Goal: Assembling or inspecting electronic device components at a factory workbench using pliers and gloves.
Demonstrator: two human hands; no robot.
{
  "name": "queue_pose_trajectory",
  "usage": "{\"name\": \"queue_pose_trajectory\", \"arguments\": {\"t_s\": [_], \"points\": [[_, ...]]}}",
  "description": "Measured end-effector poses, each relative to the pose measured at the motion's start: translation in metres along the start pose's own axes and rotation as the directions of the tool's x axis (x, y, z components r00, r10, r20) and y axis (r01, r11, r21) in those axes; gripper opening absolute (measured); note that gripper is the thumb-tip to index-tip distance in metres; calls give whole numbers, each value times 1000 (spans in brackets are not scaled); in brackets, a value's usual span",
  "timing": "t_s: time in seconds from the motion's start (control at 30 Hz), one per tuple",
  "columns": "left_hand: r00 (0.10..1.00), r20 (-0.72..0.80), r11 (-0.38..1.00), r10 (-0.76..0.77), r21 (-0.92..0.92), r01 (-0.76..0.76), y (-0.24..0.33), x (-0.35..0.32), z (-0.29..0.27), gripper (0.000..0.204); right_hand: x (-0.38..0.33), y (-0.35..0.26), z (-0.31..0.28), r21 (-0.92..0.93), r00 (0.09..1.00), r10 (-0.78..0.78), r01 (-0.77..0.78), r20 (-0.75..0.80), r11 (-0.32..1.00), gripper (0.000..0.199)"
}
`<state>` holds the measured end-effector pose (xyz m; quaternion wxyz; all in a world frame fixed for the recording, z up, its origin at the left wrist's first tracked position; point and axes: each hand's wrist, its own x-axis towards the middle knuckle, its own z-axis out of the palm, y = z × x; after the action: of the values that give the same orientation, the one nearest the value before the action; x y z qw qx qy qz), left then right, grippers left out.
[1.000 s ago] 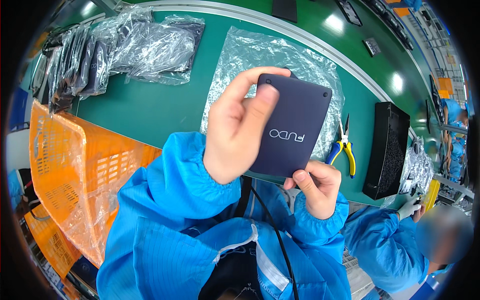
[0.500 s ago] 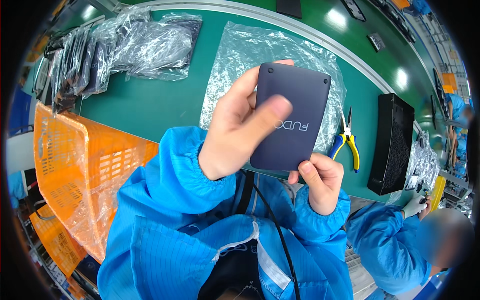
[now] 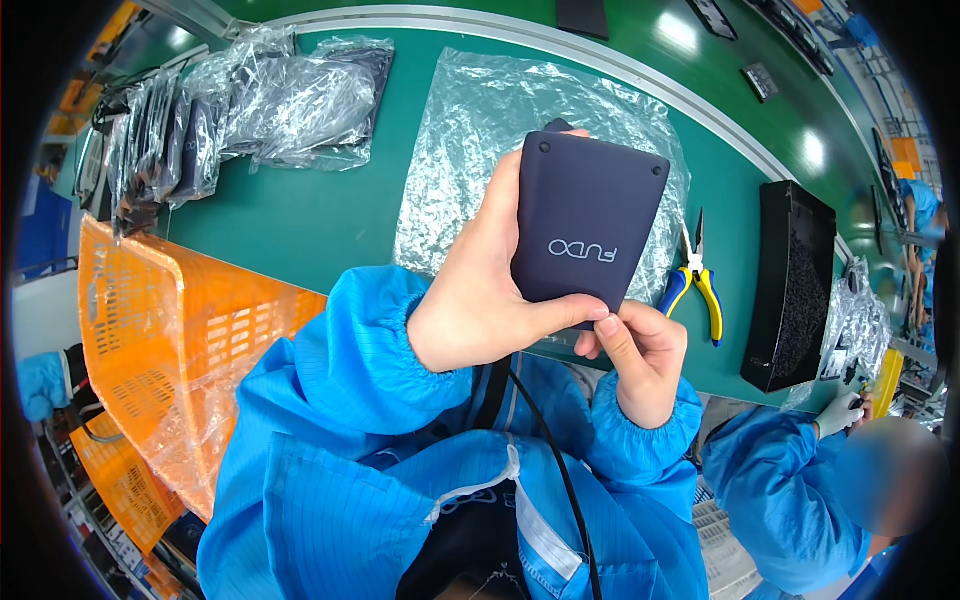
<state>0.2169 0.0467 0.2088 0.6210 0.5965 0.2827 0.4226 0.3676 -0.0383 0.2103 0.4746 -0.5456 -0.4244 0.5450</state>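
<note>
A dark blue-black flat case (image 3: 582, 220) with rounded corners and pale lettering is held over the table. Two dark round feet or plugs show at its upper corners. My left hand (image 3: 480, 285) wraps its left side, fingers behind and thumb lying along the lower edge. With thumb and fingers closed, my right hand (image 3: 645, 360) pinches the lower right corner, where both thumbs meet. Whether a small part sits under them is hidden. Behind the top edge a small dark piece (image 3: 557, 126) sticks out. Beneath the case lies a clear plastic bag (image 3: 470, 110).
Pliers (image 3: 694, 275) with blue-yellow handles lie right of the bag, beside a black box (image 3: 790, 290) of small dark pieces. Bagged dark items (image 3: 290, 105) are piled far left, above an orange crate (image 3: 200, 320). A co-worker in a blue sleeve (image 3: 785, 480) sits at right.
My left thumb has slid from the middle of the case down to its lower right corner, uncovering the lettering. The right hand stays at that corner. The case has tilted slightly.
</note>
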Motion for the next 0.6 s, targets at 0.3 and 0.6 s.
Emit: {"name": "queue_pose_trajectory", "arguments": {"t_s": [0.3,0.6], "points": [[997,-30,995,-73,-72,70,1,-3,9,86,-1,5,-5,9,1000,-3,3,0,1000,15],[996,-66,995,-68,-74,63,1,-3,10,51,1,6,-5,37,1000,8,-7,-28,999,16]]}}
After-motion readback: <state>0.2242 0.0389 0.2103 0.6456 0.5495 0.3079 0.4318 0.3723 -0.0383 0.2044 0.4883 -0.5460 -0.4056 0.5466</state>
